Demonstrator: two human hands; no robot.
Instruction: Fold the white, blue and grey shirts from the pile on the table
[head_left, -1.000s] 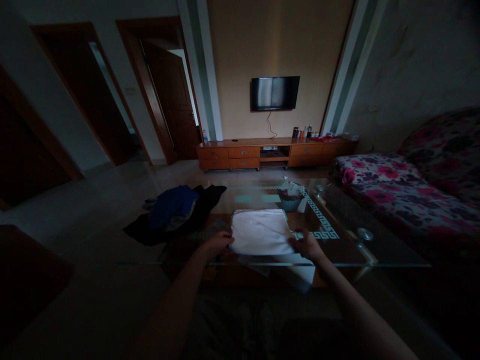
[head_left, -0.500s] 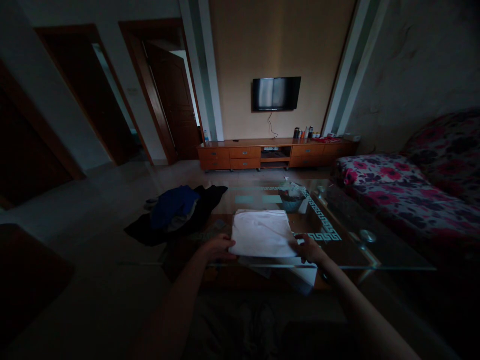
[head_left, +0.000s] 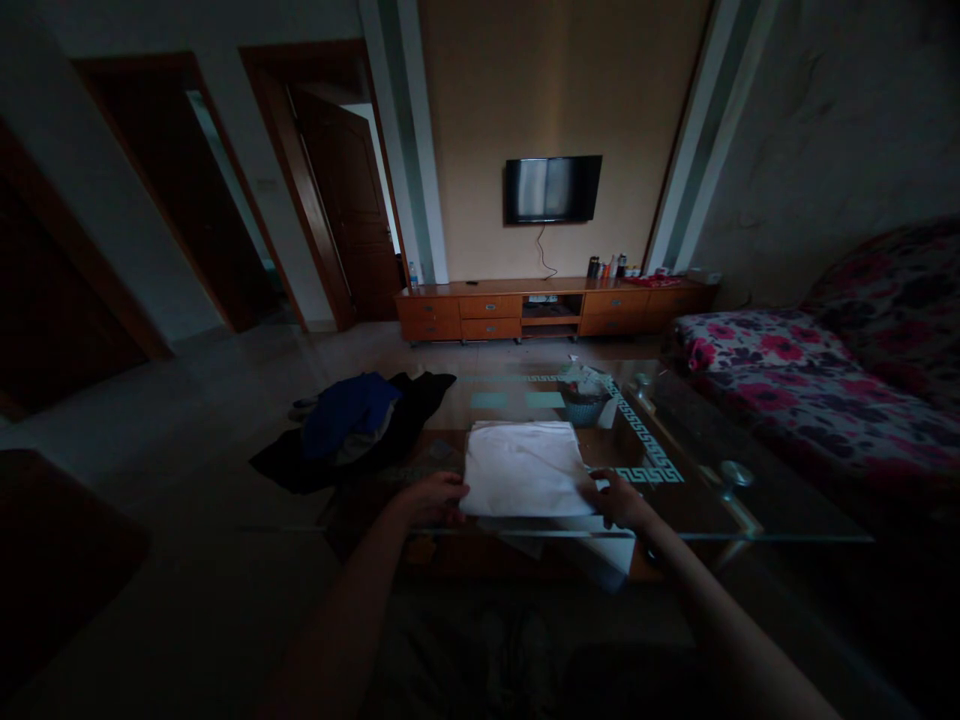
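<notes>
A white folded cloth point(head_left: 526, 468), rectangular and slightly creased, lies flat near the front edge of the glass coffee table point(head_left: 795, 500). At its lower left corner, my left hand point(head_left: 436, 497) has the edge between thumb and fingers. My right hand point(head_left: 619, 500) pinches the opposite edge, at the lower right. The fingertips of both hands are partly hidden and dim. To the left of the cloth, a loose heap of dark clothes point(head_left: 277, 462) with a blue garment point(head_left: 351, 412) on top rests on the table.
Behind the cloth stands a small teal basket point(head_left: 585, 405) with crumpled plastic in it. A floral sofa point(head_left: 847, 410) borders the table on the right. Farther back are a wooden TV cabinet point(head_left: 491, 318) and a wall television point(head_left: 553, 190). Papers point(head_left: 600, 552) show beneath the glass.
Hardly anything differs. Both hands keep to the same corners of the white cloth, which lies in the same place.
</notes>
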